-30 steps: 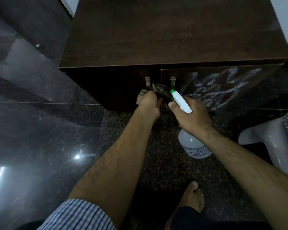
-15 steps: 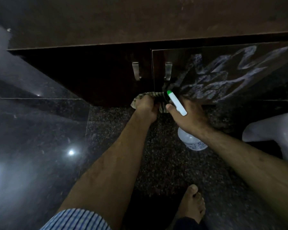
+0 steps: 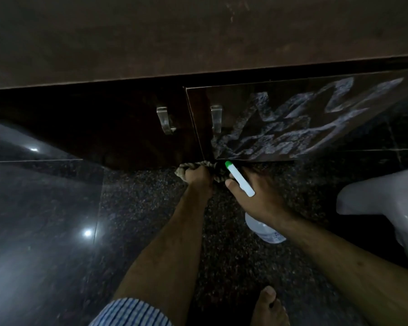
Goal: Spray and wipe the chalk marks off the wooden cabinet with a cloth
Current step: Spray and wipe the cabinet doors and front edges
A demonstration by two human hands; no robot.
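Gripping the cloth [image 3: 206, 165], left fingers [image 3: 199, 171] curl shut; right fingers [image 3: 231, 184] wrap the spray bottle [image 3: 240, 178].

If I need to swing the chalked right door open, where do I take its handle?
Judging by its pose, hook fingers behind the lower end of the right door's handle, coming from the front and slightly below. It is a slim vertical metal strap by the door's left edge, clear of the chalk marks, and stands off the panel.
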